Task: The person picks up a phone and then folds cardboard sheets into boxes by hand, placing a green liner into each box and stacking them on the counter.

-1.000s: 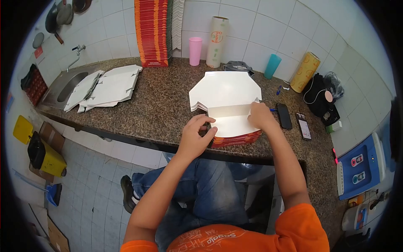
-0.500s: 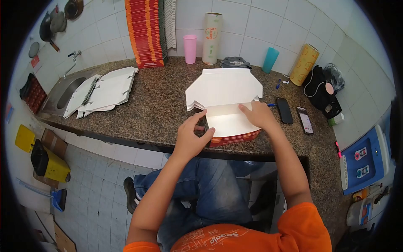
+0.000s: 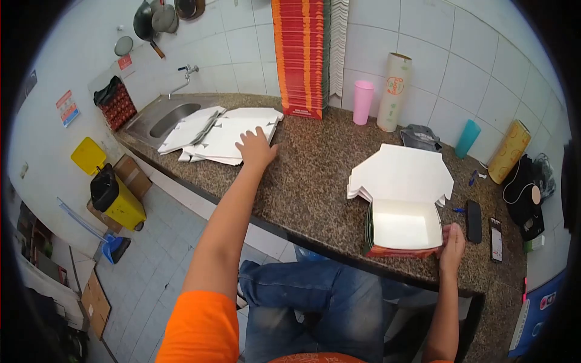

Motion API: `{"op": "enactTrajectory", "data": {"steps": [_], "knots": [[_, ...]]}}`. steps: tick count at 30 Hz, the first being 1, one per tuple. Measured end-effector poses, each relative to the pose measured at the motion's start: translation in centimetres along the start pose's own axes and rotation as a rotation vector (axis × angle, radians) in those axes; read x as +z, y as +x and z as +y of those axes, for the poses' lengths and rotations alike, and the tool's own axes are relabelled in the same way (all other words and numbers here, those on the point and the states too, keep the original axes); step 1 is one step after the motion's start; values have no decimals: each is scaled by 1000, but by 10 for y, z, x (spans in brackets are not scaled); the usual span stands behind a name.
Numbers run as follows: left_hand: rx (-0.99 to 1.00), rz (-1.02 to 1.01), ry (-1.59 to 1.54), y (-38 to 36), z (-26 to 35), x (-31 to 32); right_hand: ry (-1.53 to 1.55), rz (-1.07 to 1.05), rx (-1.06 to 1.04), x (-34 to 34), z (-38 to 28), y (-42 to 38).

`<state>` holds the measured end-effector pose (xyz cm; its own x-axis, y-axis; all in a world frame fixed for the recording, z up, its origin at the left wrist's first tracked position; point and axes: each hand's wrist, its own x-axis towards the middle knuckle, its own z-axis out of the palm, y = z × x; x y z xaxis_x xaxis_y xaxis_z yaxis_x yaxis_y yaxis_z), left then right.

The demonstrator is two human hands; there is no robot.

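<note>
My left hand (image 3: pixel 257 149) reaches over the right edge of the flat white cardboard box blanks (image 3: pixel 227 136), fingers spread and holding nothing. These blanks lie overlapping beside the sink. In front of me, near the counter's edge, stands a folded cardboard box (image 3: pixel 407 227), white inside and red outside, its lid (image 3: pixel 402 172) raised at the back. My right hand (image 3: pixel 452 247) rests at the box's right wall, fingers stretched upward along its outside rather than wrapped around it.
A tall stack of red and orange boxes (image 3: pixel 301 60) stands against the wall. Nearby are a pink cup (image 3: pixel 363 103), a cardboard tube (image 3: pixel 394 91) and a teal cup (image 3: pixel 467 139). Two phones, a black one (image 3: pixel 474 222) and a lit one (image 3: pixel 496 240), lie right of the box. The sink (image 3: pixel 175 121) is at left.
My left hand has left the box and moved left to the flat blanks. My right hand has shifted from inside the box to its outer right side. The view has turned left.
</note>
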<state>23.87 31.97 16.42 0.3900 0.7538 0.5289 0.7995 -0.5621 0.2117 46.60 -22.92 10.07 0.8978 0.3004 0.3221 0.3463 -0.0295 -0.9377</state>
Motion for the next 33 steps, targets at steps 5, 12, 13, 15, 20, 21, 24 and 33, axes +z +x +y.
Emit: {"op": "enactTrajectory", "data": {"steps": [5,12,13,15,20,21,24,33], "knots": [[175,-227,172,46,-17,26,0,45,63,4,-18,-1],[189,-533,33,23,24,-23,19,20,-35,1,13,8],[188,-537,32,22,25,-27,35,26,-31,2,11,7],[-61,-758,-137,32,28,-30,19,19,-30,1,9,8],[-175,-827,-293,50,4,-4,43,16,-12,1,7,6],[-181,-875,-433,52,-4,-2,39,11,3,1,7,6],[-271,-864,-584,55,-19,-1,36,49,-11,0,2,4],[-287,-245,-1052,-7,-9,-167,63,254,-755,56,-95,-81]]}}
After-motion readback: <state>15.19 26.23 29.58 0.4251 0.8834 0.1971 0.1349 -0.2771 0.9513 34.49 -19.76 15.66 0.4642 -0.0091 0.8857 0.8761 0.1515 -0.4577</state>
